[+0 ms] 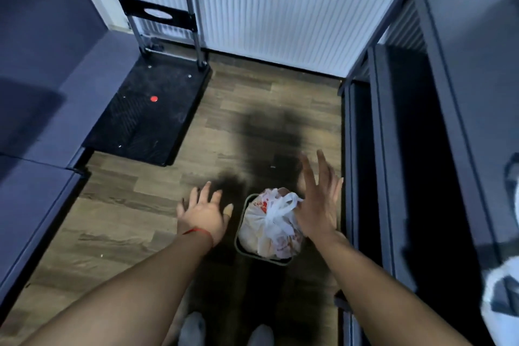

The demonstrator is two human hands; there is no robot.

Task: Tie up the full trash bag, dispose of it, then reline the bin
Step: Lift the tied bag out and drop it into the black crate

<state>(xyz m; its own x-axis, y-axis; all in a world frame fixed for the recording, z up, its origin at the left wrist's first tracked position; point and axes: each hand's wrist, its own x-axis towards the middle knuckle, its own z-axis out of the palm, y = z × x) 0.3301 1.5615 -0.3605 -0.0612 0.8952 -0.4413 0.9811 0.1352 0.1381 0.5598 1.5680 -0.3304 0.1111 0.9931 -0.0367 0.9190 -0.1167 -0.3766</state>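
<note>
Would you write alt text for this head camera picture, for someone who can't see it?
Two bare hands, left and right, reach open toward a full white trash bag sitting in a small dark bin on a wooden floor, with a white radiator behind.

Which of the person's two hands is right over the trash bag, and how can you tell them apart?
The right hand, fingers spread, overlaps the white trash bag in the bin. The left hand, with a red wrist thread, hovers over bare floor beside the bin.

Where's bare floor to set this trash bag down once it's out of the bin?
Bare wood floor lies left of the bin, between the black platform cart and the left hand. Right of the trash bag, dark shelving crowds close.
</note>
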